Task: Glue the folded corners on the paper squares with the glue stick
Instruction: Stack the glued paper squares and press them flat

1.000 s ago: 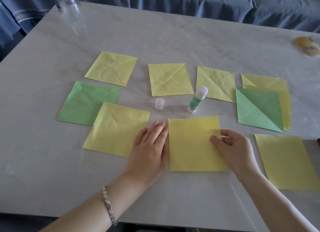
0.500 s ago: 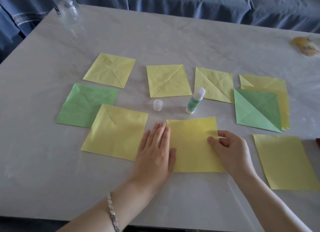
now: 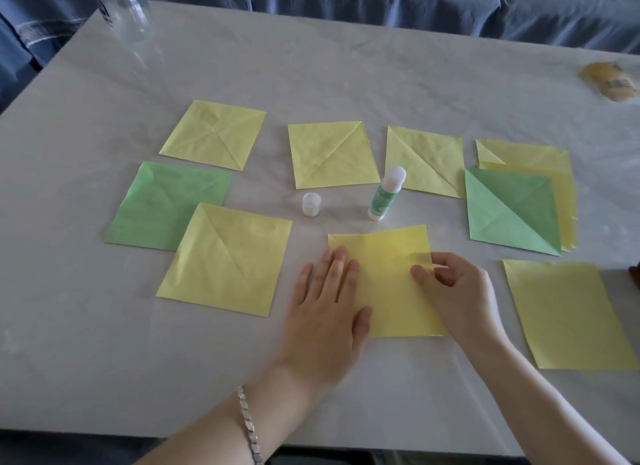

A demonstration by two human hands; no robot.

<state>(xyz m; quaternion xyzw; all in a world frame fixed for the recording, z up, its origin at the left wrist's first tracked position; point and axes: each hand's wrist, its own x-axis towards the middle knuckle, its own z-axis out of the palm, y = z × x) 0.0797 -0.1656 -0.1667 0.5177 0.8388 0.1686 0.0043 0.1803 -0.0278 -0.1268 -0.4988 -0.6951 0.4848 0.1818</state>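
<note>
A yellow paper square (image 3: 391, 277) lies in front of me on the table. My left hand (image 3: 329, 305) lies flat with straight fingers pressing its left edge. My right hand (image 3: 453, 291) pinches the right edge of that square, thumb on top and fingers curled. Just beyond the square stands an uncapped glue stick (image 3: 386, 194), green label, white tip up. Its clear cap (image 3: 311, 204) stands to the left of it.
Several yellow and green squares lie around: a yellow one (image 3: 225, 260) over a green one (image 3: 166, 204) at left, three yellow ones (image 3: 330, 154) in the back row, a green one on a yellow stack (image 3: 512, 211) at right, a plain yellow sheet (image 3: 568, 312) near right. A clear bottle (image 3: 123, 8) stands far left.
My left hand slid right from beside the yellow square onto its left edge. My right hand kept its pinch on the right edge. The view shifted slightly.
</note>
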